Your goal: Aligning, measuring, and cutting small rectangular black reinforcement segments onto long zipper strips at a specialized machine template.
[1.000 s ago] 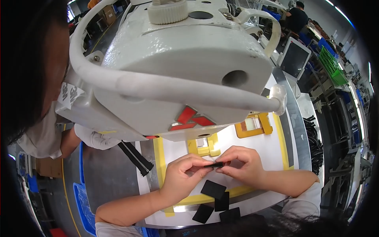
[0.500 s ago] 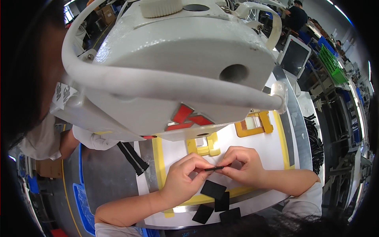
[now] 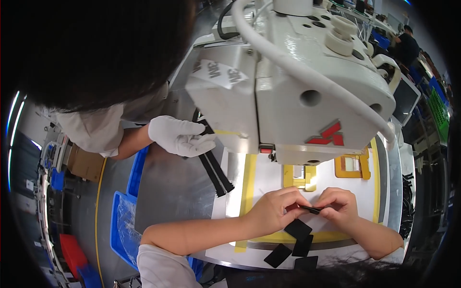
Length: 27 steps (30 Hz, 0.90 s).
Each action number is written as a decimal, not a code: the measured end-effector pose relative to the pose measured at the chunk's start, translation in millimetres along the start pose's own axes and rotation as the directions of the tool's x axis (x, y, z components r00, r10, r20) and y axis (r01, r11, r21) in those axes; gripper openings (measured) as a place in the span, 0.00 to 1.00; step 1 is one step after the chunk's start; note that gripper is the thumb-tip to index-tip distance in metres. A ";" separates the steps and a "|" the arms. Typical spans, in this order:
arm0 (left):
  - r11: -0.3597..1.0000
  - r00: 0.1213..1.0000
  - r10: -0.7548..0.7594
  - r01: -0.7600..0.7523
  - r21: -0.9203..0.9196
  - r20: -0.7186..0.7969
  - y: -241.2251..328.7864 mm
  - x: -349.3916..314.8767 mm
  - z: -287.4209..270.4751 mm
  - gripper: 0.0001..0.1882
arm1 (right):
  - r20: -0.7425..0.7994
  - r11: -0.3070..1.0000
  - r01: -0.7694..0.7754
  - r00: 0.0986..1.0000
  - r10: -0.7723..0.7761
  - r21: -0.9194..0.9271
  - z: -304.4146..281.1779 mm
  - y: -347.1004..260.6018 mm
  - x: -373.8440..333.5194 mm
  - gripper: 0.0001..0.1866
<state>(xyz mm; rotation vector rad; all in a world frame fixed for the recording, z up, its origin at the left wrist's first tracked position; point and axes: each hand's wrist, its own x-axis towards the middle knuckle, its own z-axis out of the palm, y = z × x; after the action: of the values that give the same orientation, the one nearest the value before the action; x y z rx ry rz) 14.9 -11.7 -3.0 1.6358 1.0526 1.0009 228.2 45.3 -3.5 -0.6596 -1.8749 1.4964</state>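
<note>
My left hand and my right hand pinch a thin black flat piece between thumbs and fingers. They hold it edge-on above the white work surface. Several flat black rectangular pieces lie loose just below my hands, among them one piece by my left wrist and another nearer the edge. A yellow frame-like fixture with a window sits beyond my hands. Another yellow fixture stands to its right.
A white sewing machine head overhangs the fixtures. At left, a co-worker's white-gloved hand is over long black strips on the metal table. Blue bins stand beside the table. A screen stands at right.
The view has swung left, so the machine and my hands appear farther right. My hands keep the black piece, now more tilted. The co-worker's gloved hand has come into fuller view by the strips.
</note>
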 end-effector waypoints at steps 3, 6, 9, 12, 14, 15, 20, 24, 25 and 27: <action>0.997 0.997 0.071 -0.071 0.015 0.026 -3.4 2.0 -0.8 0.07 | 0.049 0.991 -0.045 0.998 0.039 0.127 -3.0 2.8 2.7 0.05; 0.987 0.990 0.138 -0.138 -0.083 -0.009 -6.9 1.9 2.7 0.06 | 0.057 0.983 -0.084 0.996 0.076 0.161 -4.9 4.2 0.6 0.05; 0.983 0.990 0.143 -0.143 -0.112 -0.012 -3.7 2.2 2.5 0.07 | 0.064 0.973 -0.119 0.992 0.108 0.200 -5.1 4.6 -3.3 0.05; 0.996 0.996 0.088 -0.088 -0.006 0.024 -4.0 0.7 1.1 0.09 | -0.023 0.981 -0.139 0.989 0.144 0.133 0.7 0.8 -2.8 0.07; 0.996 0.996 0.090 -0.090 -0.012 0.000 -6.0 0.1 2.3 0.09 | -0.015 0.996 -0.084 0.996 0.084 -0.021 3.1 -1.3 0.0 0.07; 0.996 0.996 0.092 -0.092 -0.017 -0.021 -6.6 -0.2 2.6 0.10 | -0.012 0.996 -0.084 0.996 0.084 -0.020 3.2 0.5 -0.7 0.07; 0.996 0.996 0.056 -0.061 -0.071 -0.063 -5.3 1.0 4.2 0.11 | -0.015 0.959 0.004 1.000 -0.009 -0.284 4.7 6.8 0.0 0.08; 0.997 0.996 0.039 -0.044 -0.059 -0.079 1.6 -0.2 2.4 0.15 | -0.041 0.948 -0.060 0.998 0.049 -0.312 10.8 4.9 -1.3 0.09; 0.997 0.996 0.041 -0.046 -0.061 -0.077 3.2 -0.1 2.7 0.15 | -0.099 0.970 -0.089 0.993 0.068 -0.226 10.1 12.4 -4.5 0.09; 0.997 0.995 0.076 -0.075 0.024 -0.066 4.8 0.7 3.6 0.18 | -0.158 0.984 -0.114 0.983 0.092 -0.138 9.2 15.1 -6.2 0.09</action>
<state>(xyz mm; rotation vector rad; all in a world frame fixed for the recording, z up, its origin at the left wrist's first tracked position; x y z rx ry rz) 19.4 -13.0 0.8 1.6807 1.0559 1.1035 225.4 38.2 -20.6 -0.9253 -1.8705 1.3398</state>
